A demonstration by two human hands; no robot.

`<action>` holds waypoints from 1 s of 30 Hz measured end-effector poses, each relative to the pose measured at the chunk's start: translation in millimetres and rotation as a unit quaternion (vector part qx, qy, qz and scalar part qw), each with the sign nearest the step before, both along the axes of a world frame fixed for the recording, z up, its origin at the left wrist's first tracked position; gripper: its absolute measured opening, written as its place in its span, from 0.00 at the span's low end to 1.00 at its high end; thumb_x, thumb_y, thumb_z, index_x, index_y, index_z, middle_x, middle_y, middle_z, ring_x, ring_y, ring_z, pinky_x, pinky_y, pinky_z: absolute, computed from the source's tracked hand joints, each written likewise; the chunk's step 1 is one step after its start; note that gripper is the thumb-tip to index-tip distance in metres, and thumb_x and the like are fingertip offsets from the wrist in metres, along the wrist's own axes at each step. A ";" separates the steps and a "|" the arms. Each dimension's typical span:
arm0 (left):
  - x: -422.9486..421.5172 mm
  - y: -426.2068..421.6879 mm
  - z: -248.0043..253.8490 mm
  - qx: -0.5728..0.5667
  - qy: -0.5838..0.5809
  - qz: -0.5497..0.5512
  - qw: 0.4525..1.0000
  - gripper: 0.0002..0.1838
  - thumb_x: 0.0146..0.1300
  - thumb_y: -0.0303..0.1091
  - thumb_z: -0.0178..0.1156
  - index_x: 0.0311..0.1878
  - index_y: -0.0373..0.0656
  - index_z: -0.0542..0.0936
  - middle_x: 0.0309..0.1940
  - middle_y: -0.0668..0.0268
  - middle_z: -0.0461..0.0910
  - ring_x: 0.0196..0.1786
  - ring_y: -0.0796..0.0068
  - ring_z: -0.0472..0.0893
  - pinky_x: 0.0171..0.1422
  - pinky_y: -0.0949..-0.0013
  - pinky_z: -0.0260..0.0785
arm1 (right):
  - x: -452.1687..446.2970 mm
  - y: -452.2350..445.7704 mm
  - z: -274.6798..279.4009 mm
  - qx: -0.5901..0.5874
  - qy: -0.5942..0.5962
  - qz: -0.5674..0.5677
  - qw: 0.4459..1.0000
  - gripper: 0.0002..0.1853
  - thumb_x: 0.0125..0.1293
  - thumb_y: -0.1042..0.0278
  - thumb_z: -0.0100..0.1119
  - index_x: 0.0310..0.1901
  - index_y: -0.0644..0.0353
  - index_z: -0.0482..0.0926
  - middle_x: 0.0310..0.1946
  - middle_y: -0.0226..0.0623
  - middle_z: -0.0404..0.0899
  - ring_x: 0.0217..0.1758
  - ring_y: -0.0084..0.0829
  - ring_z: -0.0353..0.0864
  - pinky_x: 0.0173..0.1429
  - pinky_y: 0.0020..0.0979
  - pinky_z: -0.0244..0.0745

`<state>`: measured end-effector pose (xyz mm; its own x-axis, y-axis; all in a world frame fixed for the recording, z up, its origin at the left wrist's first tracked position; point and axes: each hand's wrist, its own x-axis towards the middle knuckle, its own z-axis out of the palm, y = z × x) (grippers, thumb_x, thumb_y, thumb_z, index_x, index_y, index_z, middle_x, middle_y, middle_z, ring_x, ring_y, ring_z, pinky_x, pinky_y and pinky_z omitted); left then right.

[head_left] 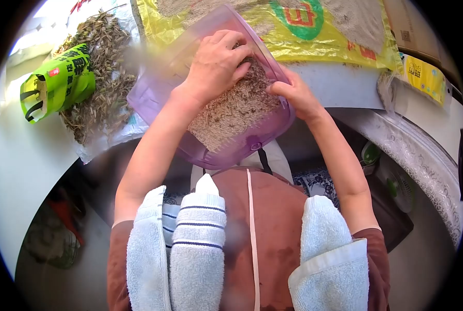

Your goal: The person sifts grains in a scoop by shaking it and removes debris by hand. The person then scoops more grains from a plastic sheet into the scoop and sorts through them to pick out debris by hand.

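A translucent purple plastic basin [156, 96] is tilted in front of my body, with a heap of small pale seeds [226, 116] in its lower part. Darker bits are mixed through the heap, thickest near the top. My left hand [218, 62] reaches inside over these darker bits. Its fingers are curled and their tips partly hidden, so what they hold is unclear. On the basin's right side my right hand [296, 96] grips the rim, thumb inside and fingers behind the wall.
Dry seed pods [104, 67] lie on a plastic sheet at left, beside a green bag [65, 80]. Behind the basin, a yellow printed sack [340, 52] bears more pale seeds. A yellow packet [423, 78] and a cardboard box [412, 31] stand at right.
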<state>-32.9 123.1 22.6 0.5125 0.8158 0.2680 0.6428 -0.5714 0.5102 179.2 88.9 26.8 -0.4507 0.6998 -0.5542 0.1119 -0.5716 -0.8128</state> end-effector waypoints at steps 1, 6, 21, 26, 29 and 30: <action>-5.0 2.6 2.8 0.003 0.007 -0.012 1.000 0.10 0.54 0.33 0.66 0.40 0.44 0.81 0.46 0.66 0.76 0.55 0.62 0.75 0.59 0.60 0.67 | 3.2 -0.5 0.3 0.003 0.003 0.000 1.000 0.39 0.52 0.72 0.52 0.70 0.62 0.61 0.66 0.33 0.67 0.65 0.25 0.64 0.68 0.27 0.59; -39.7 6.2 14.7 -0.028 0.007 -0.066 0.997 0.11 0.55 0.26 0.64 0.43 0.43 0.80 0.47 0.67 0.77 0.51 0.63 0.77 0.55 0.64 0.71 | 19.9 4.8 6.1 0.012 -0.004 0.008 1.000 0.38 0.53 0.73 0.52 0.71 0.63 0.60 0.67 0.33 0.66 0.66 0.24 0.64 0.68 0.26 0.58; 2.7 -14.9 29.1 0.003 0.029 0.003 1.000 0.08 0.54 0.29 0.65 0.39 0.46 0.82 0.44 0.69 0.80 0.53 0.66 0.77 0.55 0.65 0.72 | 70.0 30.2 10.2 0.024 0.042 0.056 0.997 0.38 0.53 0.71 0.54 0.70 0.64 0.62 0.64 0.34 0.69 0.66 0.22 0.66 0.66 0.25 0.62; -3.1 -38.3 41.0 -0.034 0.032 0.010 0.999 0.11 0.54 0.25 0.66 0.42 0.43 0.82 0.43 0.66 0.80 0.52 0.63 0.79 0.54 0.64 0.73 | 87.3 44.8 9.0 -0.007 0.001 0.113 0.994 0.38 0.53 0.69 0.54 0.70 0.60 0.63 0.62 0.32 0.70 0.58 0.20 0.69 0.63 0.22 0.64; 18.5 -49.9 46.5 -0.053 -0.004 0.093 0.994 0.11 0.54 0.26 0.66 0.43 0.43 0.82 0.44 0.66 0.80 0.51 0.63 0.78 0.53 0.63 0.72 | 89.5 48.8 4.0 0.003 0.011 0.139 0.990 0.38 0.53 0.68 0.54 0.70 0.59 0.63 0.61 0.31 0.71 0.55 0.19 0.70 0.61 0.22 0.64; 26.1 -48.4 45.4 -0.026 -0.005 0.087 0.996 0.11 0.55 0.27 0.66 0.43 0.44 0.82 0.43 0.67 0.79 0.50 0.62 0.78 0.52 0.63 0.72 | 89.2 49.1 4.4 0.006 0.017 0.146 0.989 0.38 0.53 0.68 0.54 0.70 0.59 0.63 0.60 0.31 0.71 0.55 0.18 0.70 0.61 0.21 0.64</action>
<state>-6.7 74.7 68.0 0.3596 0.9050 0.2271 0.7241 -0.4242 0.5439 268.4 138.0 31.2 -0.6529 0.5435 -0.5276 0.2431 -0.5093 -0.8255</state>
